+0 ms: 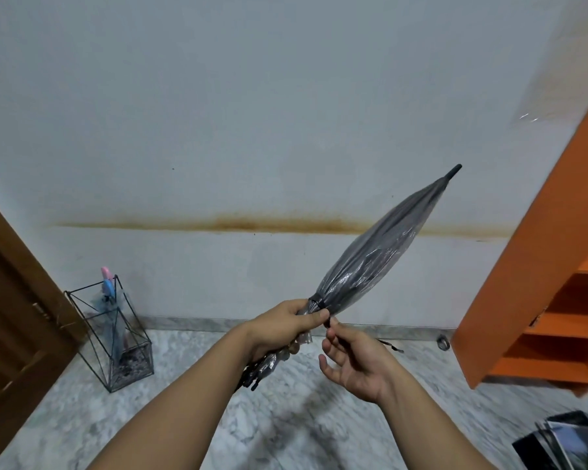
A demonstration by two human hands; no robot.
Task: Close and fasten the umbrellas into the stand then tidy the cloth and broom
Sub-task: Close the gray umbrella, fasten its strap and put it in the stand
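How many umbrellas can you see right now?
3: a grey one held in both hands, and a blue one and a pink one in the stand. More may be hidden there.

Floor [170, 422]: grey-white marbled stone, running up to a matching skirting strip along the pale wall. Standing on it at left, near the wall and just beside a brown wooden door: black wire-frame umbrella stand [116, 337], tilted look from the wide lens, holding a closed bluish umbrella [111, 310] with pink and blue handle ends up top. Right side: orange shelf unit [537, 300] resting on the floor. Small dark ring-like object [442, 342] by the skirting, just left of the shelf unit. Bottom right corner: dark flat items [564, 442], unclear what.
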